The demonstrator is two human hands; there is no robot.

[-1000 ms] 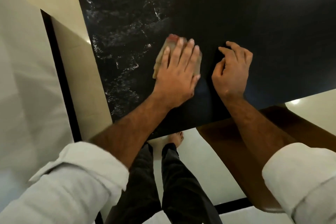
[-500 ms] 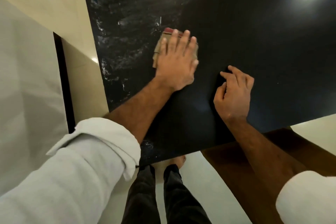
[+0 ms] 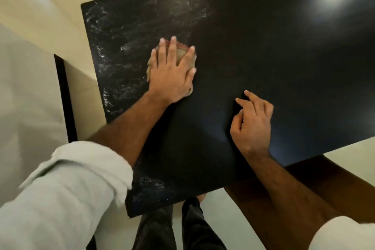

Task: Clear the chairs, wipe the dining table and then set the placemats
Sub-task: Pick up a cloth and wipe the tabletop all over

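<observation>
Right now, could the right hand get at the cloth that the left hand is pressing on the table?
Probably yes: the right hand rests on bare dining table close by, nothing between. But the left hand covers most of the cloth, so only its edges are free.

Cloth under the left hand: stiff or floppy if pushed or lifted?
Probably floppy: the cloth lies flattened under the left hand, its edges rumpled. Likely slides easily, since the table looks smooth and glossy. It may be damp, judging by the streaks beside it, so slightly heavier.
</observation>
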